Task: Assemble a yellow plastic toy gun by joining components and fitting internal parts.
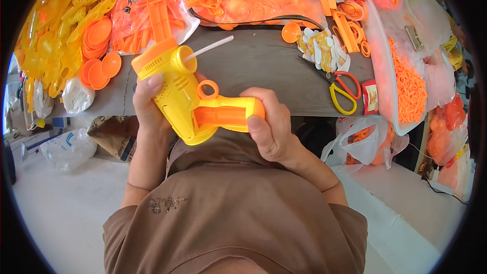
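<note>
A yellow and orange plastic toy (177, 102), shaped like a toy gun, is held in front of my chest, over the near edge of the table. My left hand (148, 102) grips its body at the left, thumb on the side. Around the end of the handle, at an orange cap, closes my right hand (273, 127). An orange ring (208, 89) stands up between body and handle. From the round opening at the top pokes a thin whitish stick (212, 47). An orange panel (221, 115) fills the handle's near side.
Scissors with red and yellow handles (343, 96) lie at the right beside white-and-yellow flat pieces (323, 50). Orange discs (99, 66) and a heap of yellow shells (61, 30) sit left. A clear tub (388, 83) holds small orange rings. Plastic bags of orange parts (248, 2) line the back.
</note>
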The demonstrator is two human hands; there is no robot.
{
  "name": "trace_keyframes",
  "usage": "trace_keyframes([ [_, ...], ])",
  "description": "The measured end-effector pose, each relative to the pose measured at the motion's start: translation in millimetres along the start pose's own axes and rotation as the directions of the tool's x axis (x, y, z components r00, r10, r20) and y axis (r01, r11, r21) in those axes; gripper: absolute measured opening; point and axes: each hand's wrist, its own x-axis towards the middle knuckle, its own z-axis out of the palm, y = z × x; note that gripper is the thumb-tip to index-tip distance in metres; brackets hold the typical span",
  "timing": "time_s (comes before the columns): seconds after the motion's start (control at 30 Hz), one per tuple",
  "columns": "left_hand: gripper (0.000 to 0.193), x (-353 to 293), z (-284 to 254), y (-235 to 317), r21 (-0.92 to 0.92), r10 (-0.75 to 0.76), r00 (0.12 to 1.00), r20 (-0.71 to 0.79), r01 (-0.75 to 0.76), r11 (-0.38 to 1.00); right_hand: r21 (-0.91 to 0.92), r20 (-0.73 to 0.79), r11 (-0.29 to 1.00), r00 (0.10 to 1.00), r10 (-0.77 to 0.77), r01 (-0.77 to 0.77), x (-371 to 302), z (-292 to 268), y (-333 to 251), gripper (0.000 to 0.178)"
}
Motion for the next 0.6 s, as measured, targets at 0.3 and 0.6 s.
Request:
trace_keyframes([
  [0.3, 0.052, 16.7, 8.4, 7.7, 0.069, 0.087, 0.996, -0.021, -0.085, 0.994, -0.022, -0.084, 1.000, 0.996, -0.006, 0.004, 21.1, -3.7, -6.6, 0.050],
  [0.6, 0.063, 19.5, 23.3, 20.3, 0.507, 0.026, 0.996, 0.084, -0.066, 0.860, -0.072, -0.112, 0.997, 0.993, 0.023, -0.032, 20.3, -55.9, 0.3, 0.067],
])
